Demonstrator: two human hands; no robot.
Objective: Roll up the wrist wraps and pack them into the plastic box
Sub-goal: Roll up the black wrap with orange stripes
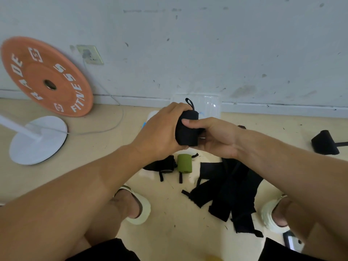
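Note:
Both hands hold a rolled black wrist wrap in the air, its thumb loop sticking up. My left hand grips the roll from the left; my right hand grips it from the right, thumb pressed on its front. Behind the hands stands the clear plastic box by the wall. On the floor below lie a rolled green wrap, a rolled black wrap and a pile of several unrolled black wraps.
An orange weight plate leans on the wall at left, beside a white round stand base with a cable. Another black roll lies at far right. My sandalled feet flank the pile.

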